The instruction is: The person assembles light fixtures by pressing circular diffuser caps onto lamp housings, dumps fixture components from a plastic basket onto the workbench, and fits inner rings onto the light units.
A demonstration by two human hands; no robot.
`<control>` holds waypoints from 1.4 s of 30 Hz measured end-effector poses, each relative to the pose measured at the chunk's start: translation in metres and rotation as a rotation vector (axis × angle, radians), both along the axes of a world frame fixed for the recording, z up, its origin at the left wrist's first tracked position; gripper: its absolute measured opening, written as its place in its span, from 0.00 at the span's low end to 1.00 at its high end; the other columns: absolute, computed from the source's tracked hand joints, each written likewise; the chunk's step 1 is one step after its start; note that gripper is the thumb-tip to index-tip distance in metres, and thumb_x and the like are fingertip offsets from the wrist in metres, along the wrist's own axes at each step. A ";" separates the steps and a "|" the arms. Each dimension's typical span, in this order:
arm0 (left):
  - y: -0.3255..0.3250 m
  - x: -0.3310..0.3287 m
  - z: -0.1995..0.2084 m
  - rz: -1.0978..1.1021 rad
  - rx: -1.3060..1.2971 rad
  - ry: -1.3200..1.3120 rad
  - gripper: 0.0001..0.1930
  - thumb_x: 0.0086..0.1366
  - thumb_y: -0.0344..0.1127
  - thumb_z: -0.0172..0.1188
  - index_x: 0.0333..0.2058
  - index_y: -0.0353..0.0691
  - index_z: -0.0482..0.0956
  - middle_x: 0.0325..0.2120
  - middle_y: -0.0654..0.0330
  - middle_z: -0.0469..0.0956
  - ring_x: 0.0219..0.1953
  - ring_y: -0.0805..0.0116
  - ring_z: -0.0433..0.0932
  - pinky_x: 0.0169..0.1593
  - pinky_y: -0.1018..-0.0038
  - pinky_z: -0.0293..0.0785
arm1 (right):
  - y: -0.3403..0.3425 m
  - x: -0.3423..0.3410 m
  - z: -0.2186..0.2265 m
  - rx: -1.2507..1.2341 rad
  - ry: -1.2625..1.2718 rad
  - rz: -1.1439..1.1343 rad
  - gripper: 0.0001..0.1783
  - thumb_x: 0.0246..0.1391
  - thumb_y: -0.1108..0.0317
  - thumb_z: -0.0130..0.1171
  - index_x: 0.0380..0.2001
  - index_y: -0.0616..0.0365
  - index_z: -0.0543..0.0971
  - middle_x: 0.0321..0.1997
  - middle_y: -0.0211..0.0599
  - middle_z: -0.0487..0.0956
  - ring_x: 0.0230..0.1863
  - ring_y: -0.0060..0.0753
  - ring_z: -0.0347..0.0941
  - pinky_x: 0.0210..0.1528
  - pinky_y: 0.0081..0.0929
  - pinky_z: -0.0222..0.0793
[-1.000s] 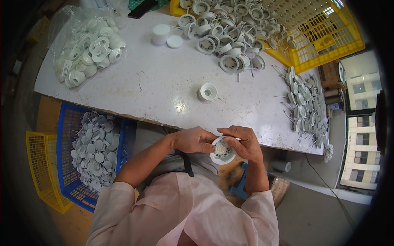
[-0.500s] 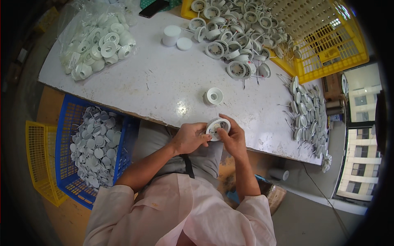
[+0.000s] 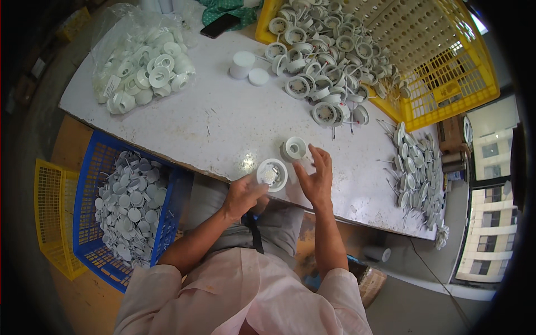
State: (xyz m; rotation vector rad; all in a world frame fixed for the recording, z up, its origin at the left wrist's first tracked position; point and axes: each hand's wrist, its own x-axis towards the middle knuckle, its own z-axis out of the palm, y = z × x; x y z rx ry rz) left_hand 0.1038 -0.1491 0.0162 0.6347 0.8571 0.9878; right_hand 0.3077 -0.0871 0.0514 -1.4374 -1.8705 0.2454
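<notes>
My left hand (image 3: 243, 195) grips a round white lamp housing (image 3: 262, 172) by its side, just above the table's near edge. Its open face is turned up and shows a pale round insert with small parts inside. My right hand (image 3: 316, 183) holds nothing; thumb and fingers are spread. Its fingertips are close beside a white stepped ring-shaped cup (image 3: 295, 148) that sits on the table with its hole upward. Whether they touch the cup is hard to make out.
Wired white housings (image 3: 326, 84) are heaped at the back beside a tipped yellow crate (image 3: 446, 84). White discs with leads (image 3: 410, 167) lie right. A clear bag of white rings (image 3: 148, 72), a phone (image 3: 220, 25) and a white cylinder (image 3: 242, 64) lie left. A blue crate (image 3: 86, 223) holds discs.
Both hands were on the housing. The right hand has let go and moved up toward the cup, opening. The left hand has shifted the housing left. The view has tilted slightly.
</notes>
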 end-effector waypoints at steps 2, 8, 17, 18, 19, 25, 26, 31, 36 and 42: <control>-0.001 -0.001 0.002 0.011 0.004 0.015 0.15 0.66 0.33 0.57 0.47 0.30 0.73 0.31 0.61 0.76 0.27 0.78 0.77 0.20 0.87 0.61 | 0.012 -0.002 -0.007 0.009 -0.031 -0.018 0.32 0.40 0.65 0.71 0.50 0.65 0.74 0.51 0.51 0.71 0.53 0.50 0.65 0.52 0.39 0.65; -0.008 -0.006 0.001 0.041 0.003 0.030 0.15 0.66 0.33 0.57 0.47 0.29 0.72 0.32 0.59 0.77 0.27 0.76 0.78 0.21 0.86 0.62 | 0.026 -0.002 -0.018 -0.096 -0.151 -0.032 0.32 0.40 0.63 0.71 0.49 0.66 0.74 0.55 0.50 0.69 0.55 0.51 0.63 0.54 0.40 0.65; -0.005 -0.004 -0.007 0.026 -0.017 0.008 0.15 0.66 0.33 0.56 0.47 0.30 0.73 0.33 0.59 0.77 0.29 0.76 0.78 0.21 0.86 0.63 | 0.028 0.003 -0.021 0.084 0.020 -0.008 0.26 0.44 0.68 0.70 0.48 0.61 0.76 0.50 0.49 0.74 0.51 0.48 0.71 0.50 0.38 0.69; -0.004 -0.004 -0.007 0.023 -0.021 0.005 0.15 0.66 0.33 0.56 0.48 0.30 0.73 0.34 0.59 0.78 0.29 0.76 0.79 0.21 0.86 0.64 | 0.028 0.004 -0.022 0.080 0.021 -0.009 0.26 0.44 0.68 0.70 0.48 0.61 0.76 0.50 0.49 0.74 0.51 0.48 0.71 0.50 0.38 0.69; -0.004 -0.003 -0.007 0.023 -0.026 0.006 0.15 0.66 0.33 0.56 0.48 0.30 0.73 0.34 0.59 0.78 0.29 0.76 0.79 0.21 0.86 0.64 | 0.028 0.004 -0.022 0.088 0.035 -0.034 0.26 0.42 0.68 0.70 0.46 0.62 0.76 0.48 0.47 0.76 0.49 0.46 0.72 0.50 0.37 0.69; -0.002 0.000 -0.004 0.055 0.003 0.013 0.15 0.66 0.33 0.56 0.48 0.30 0.73 0.35 0.59 0.78 0.30 0.76 0.79 0.22 0.86 0.63 | 0.010 0.002 -0.004 -0.066 0.265 -0.028 0.26 0.40 0.70 0.71 0.45 0.62 0.77 0.45 0.47 0.78 0.47 0.43 0.75 0.48 0.33 0.71; -0.002 -0.001 -0.004 0.059 0.010 0.010 0.15 0.66 0.33 0.56 0.48 0.30 0.73 0.35 0.59 0.78 0.30 0.76 0.79 0.22 0.86 0.63 | 0.004 -0.002 0.003 -0.176 0.316 -0.008 0.26 0.39 0.70 0.71 0.46 0.62 0.78 0.45 0.48 0.78 0.47 0.42 0.75 0.49 0.33 0.71; -0.002 0.004 -0.006 0.055 0.001 0.029 0.15 0.66 0.33 0.56 0.48 0.30 0.73 0.35 0.59 0.78 0.29 0.76 0.79 0.22 0.86 0.63 | -0.022 -0.012 0.011 -0.123 0.223 0.276 0.30 0.36 0.69 0.72 0.48 0.62 0.76 0.48 0.48 0.76 0.49 0.46 0.73 0.50 0.35 0.70; -0.004 0.006 -0.012 0.047 0.051 -0.040 0.15 0.66 0.35 0.57 0.45 0.30 0.74 0.33 0.59 0.79 0.27 0.77 0.79 0.22 0.86 0.63 | -0.030 -0.020 0.016 -0.130 0.073 0.368 0.34 0.34 0.68 0.74 0.50 0.61 0.75 0.52 0.48 0.73 0.54 0.47 0.69 0.54 0.38 0.68; -0.004 0.003 -0.018 0.039 0.126 0.072 0.15 0.66 0.37 0.56 0.44 0.31 0.75 0.28 0.59 0.80 0.23 0.80 0.75 0.23 0.85 0.64 | -0.036 -0.027 0.016 -0.218 0.251 0.358 0.35 0.36 0.69 0.73 0.52 0.61 0.74 0.55 0.46 0.71 0.55 0.44 0.68 0.53 0.35 0.68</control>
